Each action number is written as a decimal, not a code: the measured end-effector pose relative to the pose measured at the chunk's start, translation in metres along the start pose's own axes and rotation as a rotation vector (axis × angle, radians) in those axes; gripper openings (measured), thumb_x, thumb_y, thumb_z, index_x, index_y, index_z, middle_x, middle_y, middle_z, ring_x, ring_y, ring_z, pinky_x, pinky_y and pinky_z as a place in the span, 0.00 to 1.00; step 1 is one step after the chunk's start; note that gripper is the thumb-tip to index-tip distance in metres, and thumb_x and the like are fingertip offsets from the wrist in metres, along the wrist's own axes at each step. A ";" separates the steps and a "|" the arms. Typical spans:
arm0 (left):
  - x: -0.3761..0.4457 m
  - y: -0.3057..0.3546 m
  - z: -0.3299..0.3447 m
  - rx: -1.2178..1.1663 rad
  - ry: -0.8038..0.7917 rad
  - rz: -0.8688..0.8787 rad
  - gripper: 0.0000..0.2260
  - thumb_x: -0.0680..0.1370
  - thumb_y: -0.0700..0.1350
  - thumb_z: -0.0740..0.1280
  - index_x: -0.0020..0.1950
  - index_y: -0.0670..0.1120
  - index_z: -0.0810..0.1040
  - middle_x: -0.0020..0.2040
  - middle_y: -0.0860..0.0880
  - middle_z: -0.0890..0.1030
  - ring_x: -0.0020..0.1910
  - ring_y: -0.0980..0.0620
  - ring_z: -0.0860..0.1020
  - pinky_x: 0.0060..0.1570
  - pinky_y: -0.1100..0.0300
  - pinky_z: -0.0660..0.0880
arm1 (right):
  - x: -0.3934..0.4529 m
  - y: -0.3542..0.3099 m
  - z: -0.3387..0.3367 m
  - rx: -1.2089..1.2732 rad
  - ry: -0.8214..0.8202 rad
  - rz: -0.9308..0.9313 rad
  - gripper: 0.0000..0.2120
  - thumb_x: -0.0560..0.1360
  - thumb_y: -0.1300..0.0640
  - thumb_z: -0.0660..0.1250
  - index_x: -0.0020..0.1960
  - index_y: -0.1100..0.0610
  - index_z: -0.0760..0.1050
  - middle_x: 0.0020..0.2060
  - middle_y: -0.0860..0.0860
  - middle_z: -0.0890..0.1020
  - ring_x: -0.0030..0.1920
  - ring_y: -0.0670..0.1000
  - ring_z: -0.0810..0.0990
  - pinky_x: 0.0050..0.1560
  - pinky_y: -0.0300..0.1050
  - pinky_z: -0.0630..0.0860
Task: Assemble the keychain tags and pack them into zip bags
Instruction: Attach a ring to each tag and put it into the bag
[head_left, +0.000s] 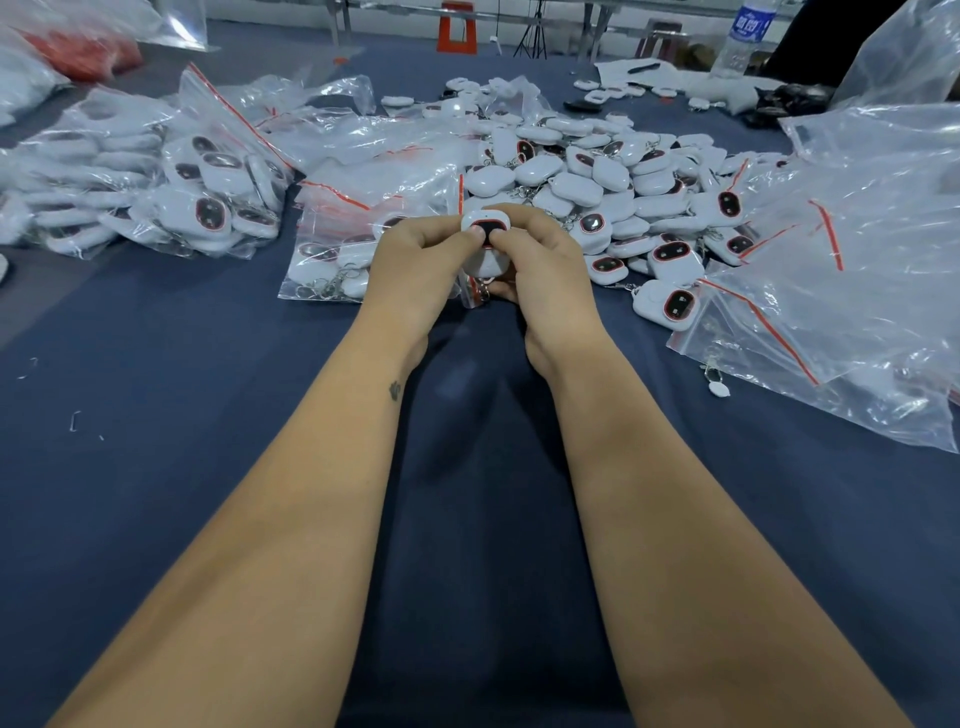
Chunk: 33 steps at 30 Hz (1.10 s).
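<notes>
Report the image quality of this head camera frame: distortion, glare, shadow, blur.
Head view: wide-angle bending stretches the forearms and curves the dark blue cloth table; soft glare on the clear red-zip plastic bags; a faint shadow lies between the arms; the white tag with the red-rimmed black window, held by both hands, is sharp, the far clear water bottle soft.

A water bottle (744, 39) and orange stool (457, 27) stand beyond the blue table (156, 467).

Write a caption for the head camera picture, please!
Both hands, left hand and right hand, pinch one white keychain tag before a loose tag pile.
</notes>
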<state>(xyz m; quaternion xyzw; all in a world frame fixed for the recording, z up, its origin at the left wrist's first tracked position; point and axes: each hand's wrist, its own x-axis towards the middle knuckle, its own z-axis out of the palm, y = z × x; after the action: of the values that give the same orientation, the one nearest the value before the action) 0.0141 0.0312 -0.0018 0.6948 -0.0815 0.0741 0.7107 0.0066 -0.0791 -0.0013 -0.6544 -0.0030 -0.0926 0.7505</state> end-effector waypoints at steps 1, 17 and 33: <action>0.000 0.000 0.000 0.002 0.009 0.000 0.11 0.79 0.38 0.66 0.44 0.52 0.84 0.36 0.56 0.85 0.39 0.61 0.81 0.41 0.69 0.75 | 0.000 0.000 0.000 0.006 0.002 -0.001 0.10 0.76 0.63 0.63 0.46 0.50 0.79 0.43 0.49 0.82 0.45 0.48 0.80 0.41 0.39 0.76; -0.002 0.002 0.002 0.060 0.033 -0.007 0.11 0.77 0.40 0.67 0.39 0.53 0.84 0.33 0.56 0.82 0.36 0.58 0.78 0.41 0.66 0.75 | -0.001 -0.002 0.000 0.016 0.023 0.012 0.11 0.76 0.64 0.62 0.43 0.50 0.78 0.40 0.48 0.82 0.41 0.47 0.79 0.37 0.38 0.75; 0.000 0.005 0.004 0.015 0.172 -0.011 0.08 0.74 0.43 0.67 0.37 0.40 0.80 0.36 0.46 0.77 0.38 0.51 0.74 0.44 0.57 0.72 | -0.001 -0.004 0.001 0.111 0.092 0.026 0.09 0.74 0.66 0.64 0.46 0.54 0.77 0.40 0.51 0.80 0.40 0.50 0.77 0.36 0.40 0.75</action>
<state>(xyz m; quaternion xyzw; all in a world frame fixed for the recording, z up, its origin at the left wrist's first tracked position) 0.0127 0.0269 0.0032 0.6915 -0.0159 0.1301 0.7104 0.0056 -0.0789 0.0025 -0.6066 0.0350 -0.1124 0.7862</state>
